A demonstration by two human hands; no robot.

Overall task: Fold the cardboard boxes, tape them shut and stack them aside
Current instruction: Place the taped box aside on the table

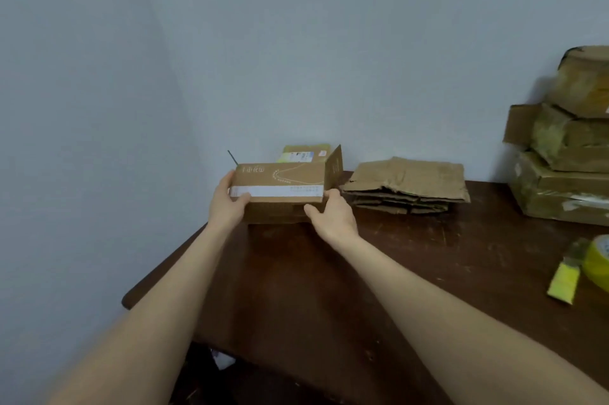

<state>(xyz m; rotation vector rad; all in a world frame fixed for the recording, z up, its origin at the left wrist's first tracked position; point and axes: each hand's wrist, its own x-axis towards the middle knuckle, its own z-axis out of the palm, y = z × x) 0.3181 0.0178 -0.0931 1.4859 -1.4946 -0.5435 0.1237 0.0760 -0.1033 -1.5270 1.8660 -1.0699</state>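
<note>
The left hand's [227, 203] fingers [242, 197] wrap the left end of the box [280, 187], and the right hand [333, 218] grips its lower right corner. One end flap stands up; its inside is hidden. Right of the box on the surface [329, 289] are one pile of flattened cardboard [408, 183], three stacked taped boxes [566, 147] and one yellow tape roll [598, 261].

box [280, 185]: gripped by left hand [227, 203], right hand [333, 218] | flattened boxes [407, 187] beside | table [329, 272]
</note>
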